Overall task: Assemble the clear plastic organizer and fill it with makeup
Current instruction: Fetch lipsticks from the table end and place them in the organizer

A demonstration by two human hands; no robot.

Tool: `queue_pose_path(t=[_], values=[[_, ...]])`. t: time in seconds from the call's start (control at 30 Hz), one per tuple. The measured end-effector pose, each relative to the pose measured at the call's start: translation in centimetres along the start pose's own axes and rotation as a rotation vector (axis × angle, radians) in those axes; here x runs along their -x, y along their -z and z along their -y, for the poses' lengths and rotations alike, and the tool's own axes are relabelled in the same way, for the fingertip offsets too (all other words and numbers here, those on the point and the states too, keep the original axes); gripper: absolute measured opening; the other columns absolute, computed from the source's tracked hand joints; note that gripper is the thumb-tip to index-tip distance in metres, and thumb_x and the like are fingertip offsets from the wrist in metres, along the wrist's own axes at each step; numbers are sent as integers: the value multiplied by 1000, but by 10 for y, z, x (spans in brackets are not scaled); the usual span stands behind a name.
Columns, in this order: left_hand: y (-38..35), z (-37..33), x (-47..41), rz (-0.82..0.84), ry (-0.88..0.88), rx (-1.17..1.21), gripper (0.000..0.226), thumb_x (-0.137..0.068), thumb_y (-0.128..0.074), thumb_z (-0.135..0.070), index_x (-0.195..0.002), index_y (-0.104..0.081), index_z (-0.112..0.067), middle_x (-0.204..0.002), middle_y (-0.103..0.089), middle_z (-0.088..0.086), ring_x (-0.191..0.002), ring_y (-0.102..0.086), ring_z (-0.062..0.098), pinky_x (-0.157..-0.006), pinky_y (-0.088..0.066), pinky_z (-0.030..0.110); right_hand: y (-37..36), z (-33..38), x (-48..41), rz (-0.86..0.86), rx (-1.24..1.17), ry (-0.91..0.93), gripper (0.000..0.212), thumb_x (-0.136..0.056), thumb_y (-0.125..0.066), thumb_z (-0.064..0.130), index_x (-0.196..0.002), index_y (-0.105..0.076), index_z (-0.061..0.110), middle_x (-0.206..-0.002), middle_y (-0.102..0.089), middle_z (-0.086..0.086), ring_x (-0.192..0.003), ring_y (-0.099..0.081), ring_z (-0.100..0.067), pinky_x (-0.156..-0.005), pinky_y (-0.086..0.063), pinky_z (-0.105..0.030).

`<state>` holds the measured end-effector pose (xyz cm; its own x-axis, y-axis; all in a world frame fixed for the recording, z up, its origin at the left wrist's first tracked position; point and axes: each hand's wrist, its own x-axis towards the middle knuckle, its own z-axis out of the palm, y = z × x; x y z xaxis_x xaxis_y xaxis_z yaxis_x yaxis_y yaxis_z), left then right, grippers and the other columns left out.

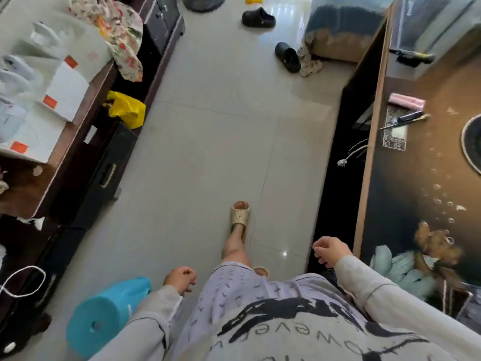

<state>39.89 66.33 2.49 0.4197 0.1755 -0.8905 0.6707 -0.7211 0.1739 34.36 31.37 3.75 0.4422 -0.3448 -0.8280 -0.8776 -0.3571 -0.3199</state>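
Note:
I am standing on a tiled floor (221, 126), looking down at my legs and a beige slipper (239, 216). My left hand (180, 280) hangs at my side with the fingers curled and nothing in it. My right hand (329, 251) is also loosely curled and holds nothing, close to the edge of a dark table (416, 178) on the right. No clear plastic organizer and no makeup can be made out with certainty. White boxes with orange labels (62, 92) and pale plastic items (44, 37) lie on a counter at the left.
A blue plastic stool (104, 313) stands by my left leg. A yellow bag (127, 108) and dark cabinets line the left side. Black clogs (260, 18) lie on the floor ahead. The right table carries a pink item (406, 100), tools (406, 119) and a round black object (471, 144).

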Motion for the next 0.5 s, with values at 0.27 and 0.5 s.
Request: queue_pose_path(t=[0.27, 0.5], values=[[72, -202, -62, 99, -206, -233, 32, -90, -41, 2, -63, -47, -13, -55, -44, 5, -35, -41, 12, -43, -24, 18, 12, 30, -37, -133, -322, -292, 21, -89, -48, 0, -100, -65, -4, -67, -57, -11, -55, -50, -24, -46, -37, -22], [98, -375, -82, 138, -405, -495, 18, -92, -43, -5, -78, -51, -14, -64, -52, -3, -49, -49, 10, -42, -32, 17, 20, 67, -45, -168, -497, -411, 21, -87, -54, 3, -101, -67, -6, -101, -68, -19, -79, -52, -22, -71, -37, -22]])
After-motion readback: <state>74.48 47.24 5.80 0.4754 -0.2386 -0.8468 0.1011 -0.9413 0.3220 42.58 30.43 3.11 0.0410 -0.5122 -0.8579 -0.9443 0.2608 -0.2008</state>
